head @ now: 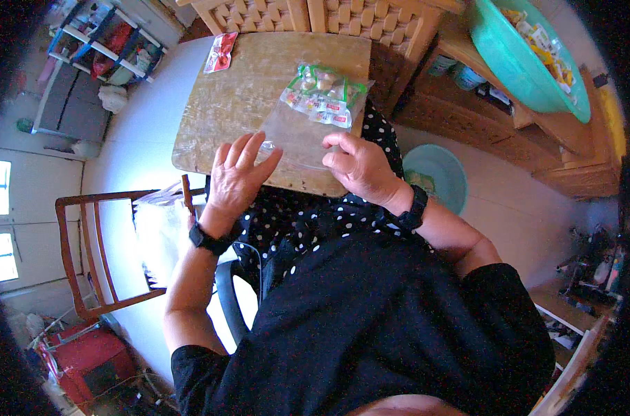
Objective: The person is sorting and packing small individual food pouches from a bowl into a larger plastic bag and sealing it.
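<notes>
A clear plastic bag (pixel 299 136) lies flat on a worn wooden board tabletop (pixel 226 99). Several small packets (pixel 322 93) with green, white and red print are in its far end. My left hand (pixel 240 169) is at the bag's near left corner, fingers spread, palm down. My right hand (pixel 360 166) is by the near right edge, its fingers curled with thumb and forefinger apart; whether it touches the film cannot be told. A red and white packet (pixel 221 52) lies alone at the board's far left corner.
A green basin (pixel 523 57) of yellow and white packets stands on a wooden cabinet (pixel 481 119) at the right. Another basin (pixel 439 177) is on the floor. A wooden chair (pixel 94 255) at the left holds a stack of clear bags (pixel 164 239).
</notes>
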The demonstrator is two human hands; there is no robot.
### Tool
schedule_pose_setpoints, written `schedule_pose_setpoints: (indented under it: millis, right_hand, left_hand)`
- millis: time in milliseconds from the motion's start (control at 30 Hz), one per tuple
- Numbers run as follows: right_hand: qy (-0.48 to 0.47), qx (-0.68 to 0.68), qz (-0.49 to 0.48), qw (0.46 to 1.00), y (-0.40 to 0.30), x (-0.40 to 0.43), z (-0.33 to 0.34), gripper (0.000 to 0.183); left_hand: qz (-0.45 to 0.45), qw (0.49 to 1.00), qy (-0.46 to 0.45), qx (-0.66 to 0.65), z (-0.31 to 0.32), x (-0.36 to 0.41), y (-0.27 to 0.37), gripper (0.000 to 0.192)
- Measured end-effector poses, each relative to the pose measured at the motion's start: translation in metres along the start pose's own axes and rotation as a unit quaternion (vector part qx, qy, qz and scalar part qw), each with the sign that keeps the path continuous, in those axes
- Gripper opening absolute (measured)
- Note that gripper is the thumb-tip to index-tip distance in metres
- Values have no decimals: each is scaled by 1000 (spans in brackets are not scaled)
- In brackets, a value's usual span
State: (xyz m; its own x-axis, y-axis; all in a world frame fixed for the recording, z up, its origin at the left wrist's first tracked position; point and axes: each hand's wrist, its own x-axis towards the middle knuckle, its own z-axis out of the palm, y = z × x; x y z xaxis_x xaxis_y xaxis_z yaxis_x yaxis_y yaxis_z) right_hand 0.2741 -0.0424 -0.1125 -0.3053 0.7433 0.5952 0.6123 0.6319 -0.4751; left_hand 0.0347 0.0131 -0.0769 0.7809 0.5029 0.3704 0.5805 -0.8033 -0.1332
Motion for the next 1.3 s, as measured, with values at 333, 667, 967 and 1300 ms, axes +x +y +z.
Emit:
schedule_pose_setpoints:
  millis: [333, 667, 967, 1300]
  right_hand:
    - [-45, -151, -95, 983, 13, -4, -16, 10]
    - [35, -98, -88, 991, 15, 57, -64, 12]
    - [20, -37, -84, 996, -3, 97, -95, 8]
    - [-19, -180, -197, 963, -27, 95, -79, 22]
  left_hand:
    - [94, 990, 101, 2, 18, 23, -22, 20]
    - [5, 989, 128, -80, -19, 47, -35, 10]
    - [-122, 948, 161, -245, -74, 48, -27, 6]
    - [-143, 930, 190, -281, -95, 31, -15, 6]
